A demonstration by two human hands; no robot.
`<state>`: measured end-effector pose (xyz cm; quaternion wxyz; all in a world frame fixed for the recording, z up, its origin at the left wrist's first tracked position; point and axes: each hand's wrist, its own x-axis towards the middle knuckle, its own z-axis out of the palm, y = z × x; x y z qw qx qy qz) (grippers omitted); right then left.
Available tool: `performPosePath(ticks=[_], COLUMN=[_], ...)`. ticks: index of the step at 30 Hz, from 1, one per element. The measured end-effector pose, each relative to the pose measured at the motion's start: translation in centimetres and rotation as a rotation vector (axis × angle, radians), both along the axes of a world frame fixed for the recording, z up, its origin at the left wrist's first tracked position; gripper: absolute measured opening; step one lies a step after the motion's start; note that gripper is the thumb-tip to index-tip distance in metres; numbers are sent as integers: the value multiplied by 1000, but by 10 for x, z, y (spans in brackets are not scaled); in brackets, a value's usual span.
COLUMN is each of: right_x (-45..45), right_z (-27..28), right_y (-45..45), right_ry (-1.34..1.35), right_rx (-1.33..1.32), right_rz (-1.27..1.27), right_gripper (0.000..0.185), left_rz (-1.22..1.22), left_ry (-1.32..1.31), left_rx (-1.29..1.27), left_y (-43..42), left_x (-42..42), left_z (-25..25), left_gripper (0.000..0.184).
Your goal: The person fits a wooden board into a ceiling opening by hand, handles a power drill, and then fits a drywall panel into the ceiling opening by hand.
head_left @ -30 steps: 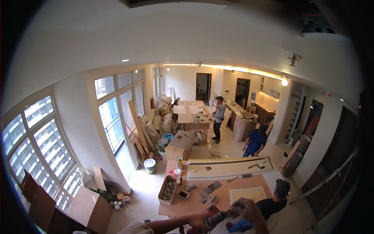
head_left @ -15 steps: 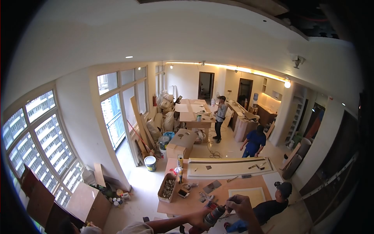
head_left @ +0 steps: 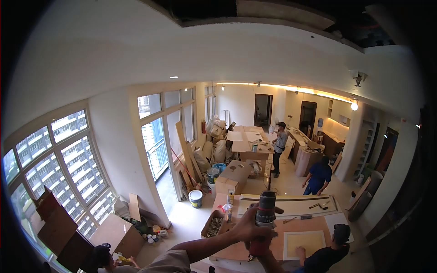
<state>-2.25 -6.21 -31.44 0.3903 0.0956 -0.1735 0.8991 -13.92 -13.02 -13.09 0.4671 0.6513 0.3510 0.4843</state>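
Note:
A power drill (head_left: 266, 208) with a dark body points upward in front of me, a thin bit standing out of its chuck. My left hand (head_left: 247, 230) is wrapped round the drill's body from the left, fingertips showing on its far side. From below, my right hand (head_left: 268, 255) grips the drill lower down, near its red part; most of its fingers are hidden. Beneath and beyond the drill is a wooden work table (head_left: 227, 200), with a box of small hardware (head_left: 212, 225) at its left.
A co-worker in dark clothes (head_left: 330, 248) leans over a pale framed panel (head_left: 304, 245) at right. Two other people, in blue (head_left: 318, 176) and grey (head_left: 280, 141), stand farther off. Another person (head_left: 104, 257) is low at left. Paint buckets (head_left: 195, 199) stand by the balcony door; ceiling is close overhead.
The drill has risen and now points upward. My right hand has left the chuck end and gone to the lower part. The view has tilted up, and the co-worker's hand reaches over the framed panel.

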Motion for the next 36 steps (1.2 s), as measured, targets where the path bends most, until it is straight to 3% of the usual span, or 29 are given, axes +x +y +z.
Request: performPosePath(ticks=[3,4,7,8,10,13,15,17,20,25,29,36], right_x=[-14,-16,-20,-21,-23,-32,-32,-26,-26,-9,1,-1], right_z=[21,33,75,91,122,187,204,203,192,196,203,182], right_y=[21,22,17,16,11,-21,-26,-15,-6,-14,-30,-29], right_ry=[178,100,-145,-231,-312,-57,-78,-196,-166,-504,-495,-507], right_rx=[252,362,681,785,812,436,527,737,757,1124,1079,1042], right_rz=[-4,-131,-516,-647,-801,-753,-922,-1201,-1250,-1541,-1341,-1356], right_gripper=[57,55,51,50,44,36,34,33,33,31,29,30], left_rz=[215,182,218,229,375,885,1095,1161,1328,1523,1604,1738], left_ry=[330,302,599,539,436,322,423,486,627,810,931,1182], left_rx=[500,445,873,877,1011,1374,1567,1653,1713,1785,1890,1800], left_y=[5,-2,-18,-23,-36,-44,-37,-34,-32,-34,-43,-61], left_x=[-7,-6,-24,-33,-59,-90,-98,-98,-100,-104,-100,-90], left_z=[25,42,94,113,157,227,269,297,315,335,354,367], left_gripper=[70,75,73,70,62,39,42,49,46,41,33,16])
